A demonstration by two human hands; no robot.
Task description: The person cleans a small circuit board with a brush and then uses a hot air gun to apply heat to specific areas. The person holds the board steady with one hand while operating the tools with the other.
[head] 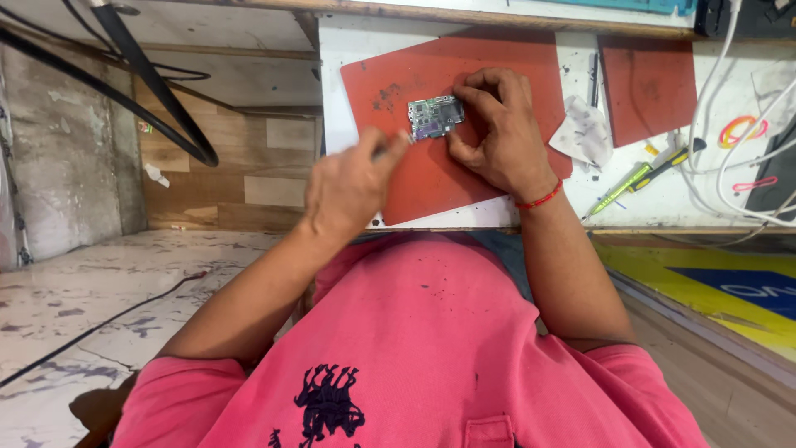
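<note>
Red mat point(431, 178) at upper centre bears a small circuit board point(434, 116), pinned by the right hand point(497, 129)'s curled fingertips while the left hand point(352, 182) pinches a thin tool at its edge, probably mid-prying, needing steady pressure.

Green-handled screwdriver point(620, 189), crumpled white tissue point(584, 131), white cables point(730, 158), black hoses point(157, 91), second red mat point(648, 87)

White workbench point(348, 50), marbled floor point(75, 299)
</note>
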